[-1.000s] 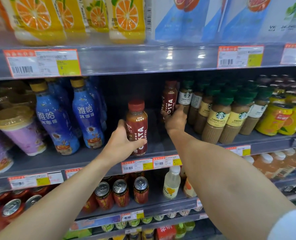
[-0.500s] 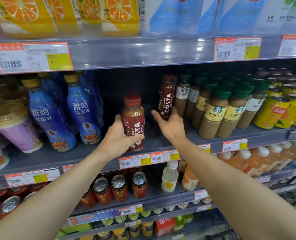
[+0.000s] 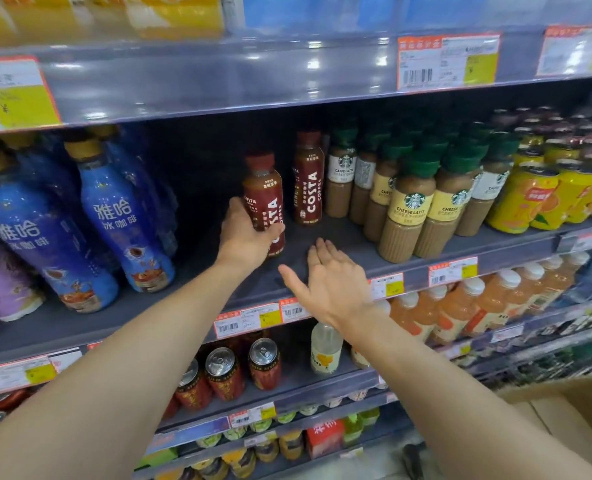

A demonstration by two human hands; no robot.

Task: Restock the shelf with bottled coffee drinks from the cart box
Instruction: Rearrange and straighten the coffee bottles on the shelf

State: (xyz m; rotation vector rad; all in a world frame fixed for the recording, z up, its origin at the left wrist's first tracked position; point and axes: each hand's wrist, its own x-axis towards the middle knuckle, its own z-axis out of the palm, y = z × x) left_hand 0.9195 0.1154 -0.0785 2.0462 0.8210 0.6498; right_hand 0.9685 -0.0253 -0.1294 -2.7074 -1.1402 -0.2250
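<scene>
Costa bottle (image 3: 265,199) in left hand (image 3: 244,237)

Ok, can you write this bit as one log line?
left hand: holds Costa bottle on shelf | right hand: open, holds nothing | second Costa bottle: standing behind

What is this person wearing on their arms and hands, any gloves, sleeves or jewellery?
Nothing shows: the left hand and right hand are bare, without gloves, rings or a watch, and both forearms are uncovered up to the frame's edge. No sleeve is in view now.
</scene>
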